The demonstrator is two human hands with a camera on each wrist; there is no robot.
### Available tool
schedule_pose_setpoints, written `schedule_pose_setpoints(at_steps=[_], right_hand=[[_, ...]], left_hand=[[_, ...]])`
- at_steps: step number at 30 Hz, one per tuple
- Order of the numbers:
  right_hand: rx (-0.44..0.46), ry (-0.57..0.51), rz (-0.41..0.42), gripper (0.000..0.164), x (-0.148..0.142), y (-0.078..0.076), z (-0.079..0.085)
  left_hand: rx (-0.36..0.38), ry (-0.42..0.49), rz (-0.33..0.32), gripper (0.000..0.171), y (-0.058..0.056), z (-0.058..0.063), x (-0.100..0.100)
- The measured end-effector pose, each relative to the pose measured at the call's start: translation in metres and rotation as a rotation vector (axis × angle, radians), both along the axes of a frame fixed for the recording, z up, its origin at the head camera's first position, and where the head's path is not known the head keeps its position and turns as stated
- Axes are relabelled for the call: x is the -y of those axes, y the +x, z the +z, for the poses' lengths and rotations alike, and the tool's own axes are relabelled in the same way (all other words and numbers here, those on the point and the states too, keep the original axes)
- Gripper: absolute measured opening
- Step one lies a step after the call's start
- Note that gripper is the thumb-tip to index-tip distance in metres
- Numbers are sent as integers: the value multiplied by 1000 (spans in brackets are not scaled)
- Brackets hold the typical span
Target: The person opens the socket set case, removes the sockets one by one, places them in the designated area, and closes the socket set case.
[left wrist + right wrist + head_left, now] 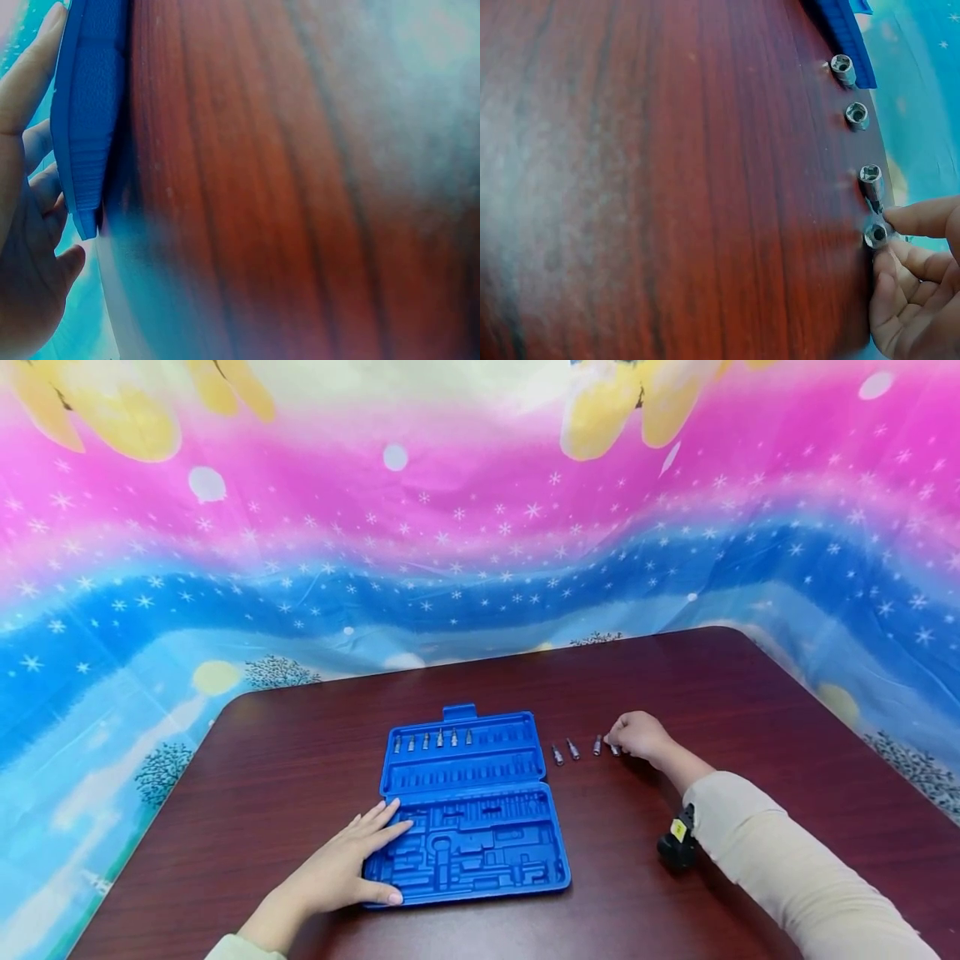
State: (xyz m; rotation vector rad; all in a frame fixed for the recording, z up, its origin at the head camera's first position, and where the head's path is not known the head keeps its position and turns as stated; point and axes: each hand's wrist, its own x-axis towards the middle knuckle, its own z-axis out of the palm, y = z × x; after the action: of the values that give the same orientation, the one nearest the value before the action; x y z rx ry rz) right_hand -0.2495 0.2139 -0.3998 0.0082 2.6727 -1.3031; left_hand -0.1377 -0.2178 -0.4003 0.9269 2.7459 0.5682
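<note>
A blue plastic tool case (pixel 465 762) lies opened flat on the table, its moulded slots facing up. My left hand (pixel 341 864) rests on its near left edge, fingers spread and fairly straight; the left wrist view shows the case wall (pixel 90 120) beside the fingers. To the right of the case, my right hand (pixel 641 737) pinches a small metal bit socket (pixel 875 236) between thumb and forefinger, low over the table. Three more bit sockets lie in a row beside it: one nearest the case (pixel 557 755), a second (pixel 573 749), and one close to the fingers (pixel 597 745).
Several bit sockets (pixel 440 738) stand in the upper row of the case's far half. The dark red wooden table (pixel 315 743) ends at a patterned cloth backdrop (pixel 450 568). A black wrist camera (pixel 678 842) hangs below the right sleeve (pixel 780 852).
</note>
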Motion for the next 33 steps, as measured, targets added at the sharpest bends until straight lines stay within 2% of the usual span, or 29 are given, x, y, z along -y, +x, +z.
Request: schedule_pose_setpoints(at_steps=[5, 12, 19, 25, 33], right_hand=[[-10, 44, -10, 4, 0, 0, 0], [2, 30, -6, 6, 1, 1, 0], [-32, 19, -22, 7, 0, 2, -1], [-21, -37, -53, 11, -3, 6, 0], [-47, -81, -34, 20, -1, 11, 8]], left_hand=[[3, 10, 2, 83, 0, 0, 0], [3, 8, 6, 83, 1, -1, 0], [2, 6, 8, 84, -1, -2, 0], [-15, 9, -4, 83, -1, -1, 0], [-35, -32, 1, 83, 0, 2, -1]])
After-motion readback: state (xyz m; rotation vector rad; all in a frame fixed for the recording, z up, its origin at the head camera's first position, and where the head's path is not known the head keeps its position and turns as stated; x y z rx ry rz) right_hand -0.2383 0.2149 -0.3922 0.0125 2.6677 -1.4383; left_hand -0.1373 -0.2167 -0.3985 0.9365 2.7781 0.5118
